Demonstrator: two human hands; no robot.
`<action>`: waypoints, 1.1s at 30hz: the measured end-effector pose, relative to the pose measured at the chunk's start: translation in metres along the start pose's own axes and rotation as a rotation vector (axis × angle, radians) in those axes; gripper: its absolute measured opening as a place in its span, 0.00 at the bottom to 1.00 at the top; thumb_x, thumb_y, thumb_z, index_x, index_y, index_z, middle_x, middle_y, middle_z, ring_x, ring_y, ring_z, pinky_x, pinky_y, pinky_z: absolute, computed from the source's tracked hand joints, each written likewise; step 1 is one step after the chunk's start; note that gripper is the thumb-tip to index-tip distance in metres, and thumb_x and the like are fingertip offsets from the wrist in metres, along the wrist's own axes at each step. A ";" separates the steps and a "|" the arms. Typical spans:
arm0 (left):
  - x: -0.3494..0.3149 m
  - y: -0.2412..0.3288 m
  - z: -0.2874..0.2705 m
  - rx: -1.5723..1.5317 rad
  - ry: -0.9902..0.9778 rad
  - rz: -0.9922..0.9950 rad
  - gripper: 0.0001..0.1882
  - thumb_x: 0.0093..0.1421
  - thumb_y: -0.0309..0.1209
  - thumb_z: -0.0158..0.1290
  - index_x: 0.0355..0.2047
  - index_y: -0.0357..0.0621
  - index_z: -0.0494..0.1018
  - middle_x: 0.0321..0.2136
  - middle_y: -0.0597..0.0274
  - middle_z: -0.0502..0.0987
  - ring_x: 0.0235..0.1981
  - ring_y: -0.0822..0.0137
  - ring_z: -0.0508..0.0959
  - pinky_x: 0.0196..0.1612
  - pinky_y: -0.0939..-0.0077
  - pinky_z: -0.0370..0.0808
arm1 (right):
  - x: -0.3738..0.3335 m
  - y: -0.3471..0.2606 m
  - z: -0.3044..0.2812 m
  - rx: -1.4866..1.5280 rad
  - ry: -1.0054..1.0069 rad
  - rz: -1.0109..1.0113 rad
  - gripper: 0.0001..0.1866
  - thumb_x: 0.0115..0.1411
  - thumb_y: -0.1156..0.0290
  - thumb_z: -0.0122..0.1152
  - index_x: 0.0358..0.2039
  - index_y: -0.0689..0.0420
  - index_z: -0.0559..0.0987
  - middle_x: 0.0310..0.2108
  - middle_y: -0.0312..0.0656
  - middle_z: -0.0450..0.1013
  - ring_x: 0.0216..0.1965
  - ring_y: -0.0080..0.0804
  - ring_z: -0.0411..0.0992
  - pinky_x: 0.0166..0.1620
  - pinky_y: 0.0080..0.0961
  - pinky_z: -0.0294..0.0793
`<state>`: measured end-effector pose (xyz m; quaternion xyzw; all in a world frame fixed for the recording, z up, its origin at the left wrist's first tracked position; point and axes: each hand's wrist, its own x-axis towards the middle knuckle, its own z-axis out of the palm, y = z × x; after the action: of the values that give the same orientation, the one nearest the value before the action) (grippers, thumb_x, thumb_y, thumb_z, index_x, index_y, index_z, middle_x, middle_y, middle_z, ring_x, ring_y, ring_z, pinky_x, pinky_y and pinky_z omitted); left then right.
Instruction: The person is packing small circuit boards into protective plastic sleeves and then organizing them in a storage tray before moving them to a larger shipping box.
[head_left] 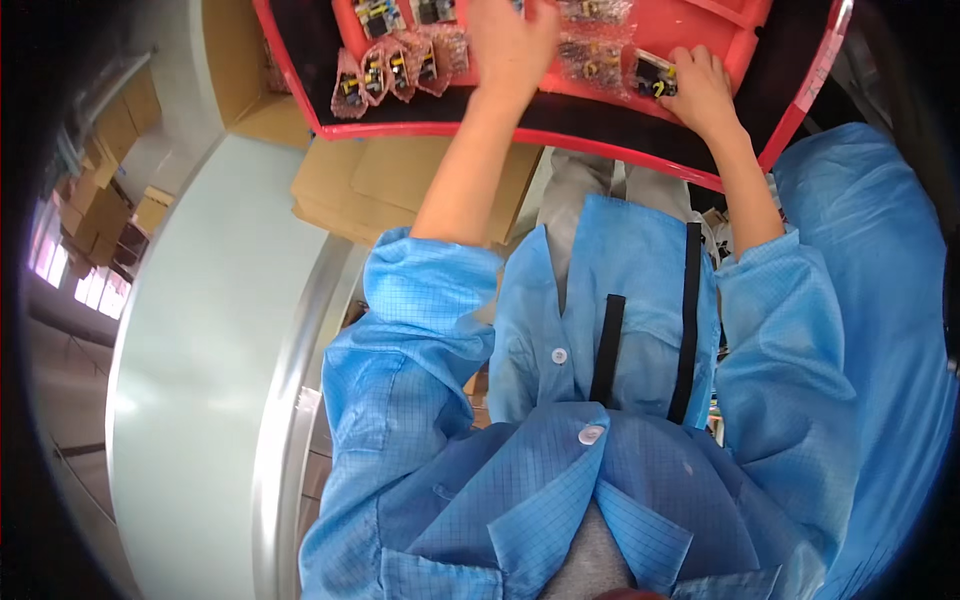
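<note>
your right hand (700, 90) pinches a bagged board (655, 76) at the red tray's (560, 140) right end, long axis across you, while your left hand (512, 40) rests flat, released, on bags mid-tray.

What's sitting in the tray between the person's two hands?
In the head view, between the left hand and the right hand, clear bubble-wrap pouches holding small electronic parts lie on the red plastic tray.

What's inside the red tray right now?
The red tray has a black liner holding small circuit boards in pink bubble-wrap bags. The left hand and right hand rest on more bagged boards, covering those beneath; the tray's far part is out of frame.
</note>
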<state>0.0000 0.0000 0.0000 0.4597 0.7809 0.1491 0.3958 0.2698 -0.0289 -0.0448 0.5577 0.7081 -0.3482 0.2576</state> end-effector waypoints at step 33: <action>0.027 0.018 0.054 -0.036 0.165 0.669 0.10 0.58 0.27 0.63 0.37 0.39 0.74 0.45 0.44 0.73 0.47 0.40 0.74 0.51 0.50 0.72 | 0.000 0.026 -0.022 0.820 -0.192 0.007 0.40 0.52 0.84 0.67 0.64 0.56 0.62 0.53 0.50 0.74 0.57 0.41 0.74 0.60 0.33 0.72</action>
<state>0.0445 0.0247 -0.0373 0.6695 0.6136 0.3210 0.2687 0.2953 -0.0082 -0.0360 0.5813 0.4817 -0.6508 0.0802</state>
